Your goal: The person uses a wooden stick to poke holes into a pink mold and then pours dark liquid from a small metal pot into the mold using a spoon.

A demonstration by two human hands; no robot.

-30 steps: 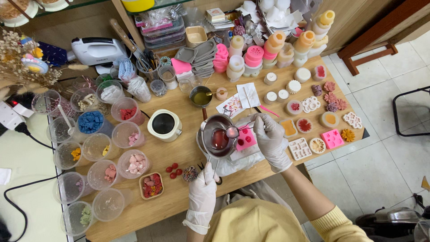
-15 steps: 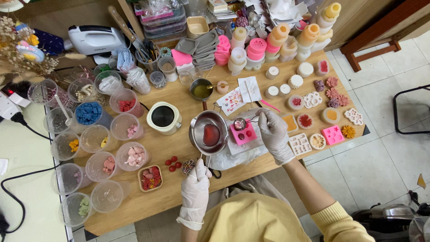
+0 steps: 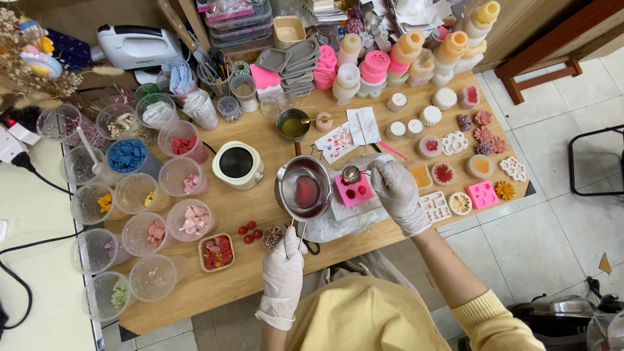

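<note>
- Pot of red melted wax sits between your hands, with your gloved left hand closed around its wire handle just below it.
- Your right hand pinches a small spoon, hovering over the pink mould right beside the pot.
</note>
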